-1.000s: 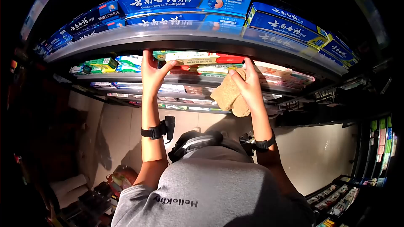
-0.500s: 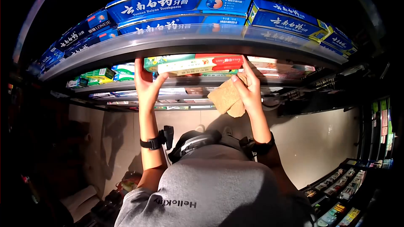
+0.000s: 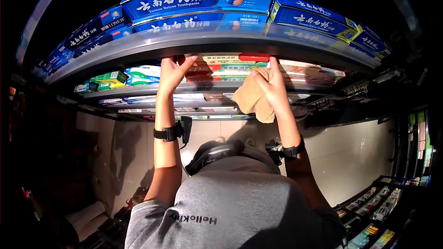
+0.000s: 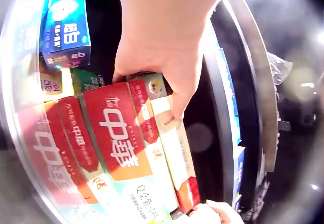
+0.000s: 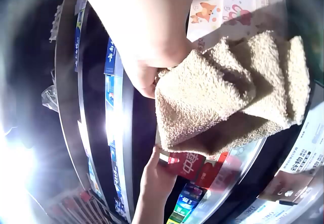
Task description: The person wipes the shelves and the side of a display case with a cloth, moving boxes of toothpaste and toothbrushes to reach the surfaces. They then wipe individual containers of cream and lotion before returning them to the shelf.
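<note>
Under the upper shelf, the left hand (image 3: pixel 173 74) grips one end of a stack of toothpaste boxes (image 3: pixel 221 58); in the left wrist view its thumb and fingers pinch the end of the red and white boxes (image 4: pixel 117 128). At the other end, the right hand (image 3: pixel 275 89) holds a folded tan cloth (image 3: pixel 253 96) against its palm, with its fingers up at the boxes. The cloth hides much of that hand's grip in the right wrist view, where the left hand (image 5: pixel 156 186) shows beyond the red box (image 5: pixel 187 164).
Blue toothpaste boxes (image 3: pixel 175 1) stand on the shelf above, behind a clear front strip (image 3: pixel 207 28). Green and blue boxes (image 3: pixel 110 79) lie left of the left hand, pale boxes (image 3: pixel 314 74) right of the right hand. Lower shelves and a tiled floor (image 3: pixel 341 170) are below.
The boxes came out toward the body half a second ago and now sit farther in under the upper shelf. Both hands moved up with them, the cloth still in the right hand.
</note>
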The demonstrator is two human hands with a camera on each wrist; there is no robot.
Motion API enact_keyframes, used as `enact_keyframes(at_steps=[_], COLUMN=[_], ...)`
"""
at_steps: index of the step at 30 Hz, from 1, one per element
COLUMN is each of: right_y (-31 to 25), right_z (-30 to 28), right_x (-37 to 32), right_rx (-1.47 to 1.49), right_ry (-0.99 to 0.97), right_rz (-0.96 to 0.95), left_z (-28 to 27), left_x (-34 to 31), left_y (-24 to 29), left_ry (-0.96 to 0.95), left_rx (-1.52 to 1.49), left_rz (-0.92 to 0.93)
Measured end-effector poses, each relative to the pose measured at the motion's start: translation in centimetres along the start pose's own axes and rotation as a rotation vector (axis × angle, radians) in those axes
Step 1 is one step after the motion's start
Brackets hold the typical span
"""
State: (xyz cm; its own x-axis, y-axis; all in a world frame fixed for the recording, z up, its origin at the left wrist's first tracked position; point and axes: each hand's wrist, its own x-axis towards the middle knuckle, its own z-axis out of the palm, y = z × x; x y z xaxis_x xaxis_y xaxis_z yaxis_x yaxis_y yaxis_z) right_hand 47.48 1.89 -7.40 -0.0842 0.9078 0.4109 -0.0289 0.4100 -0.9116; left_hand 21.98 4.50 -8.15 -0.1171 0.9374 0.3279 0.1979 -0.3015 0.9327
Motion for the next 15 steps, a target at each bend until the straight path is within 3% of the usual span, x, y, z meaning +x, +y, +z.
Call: enact_keyframes(at_steps=[3,7,8,9,12,15], right_y=[0.0,-0.5,0.0,-0.1,-0.7,-0.5], right_z=[-0.1,-0.2,-0.3,-0.3,-0.2,-0.7], right_x=[-0.4,-0.2,-0.4,-0.4,-0.7,-0.5], right_rx=[0.029,0.012,0.003,0.004,0.053,0.019], right_ry=[-0.056,-0.129,-0.088,-0.09,0.002,-0.039], right_rz=[0.13,0.13,0.151,0.149,0.115,0.091], left_z=[0.6,0.5,0.2,0.5,1.8,2.2], left_x=[-0.5,-0.2,-0.5,-0.5,-0.8,-0.8], left_y=[-0.2,-0.4,-0.2,-0.2,-0.6,-0.5], left_ry=[0.051,0.051,0.028,0.03,0.134,0.236], left_rx=[-0.133,-0.18,-0.164,-0.164,-0.17,-0.305], left_rz=[-0.037,-0.036,-0.188,-0.186,-0.057,-0.149])
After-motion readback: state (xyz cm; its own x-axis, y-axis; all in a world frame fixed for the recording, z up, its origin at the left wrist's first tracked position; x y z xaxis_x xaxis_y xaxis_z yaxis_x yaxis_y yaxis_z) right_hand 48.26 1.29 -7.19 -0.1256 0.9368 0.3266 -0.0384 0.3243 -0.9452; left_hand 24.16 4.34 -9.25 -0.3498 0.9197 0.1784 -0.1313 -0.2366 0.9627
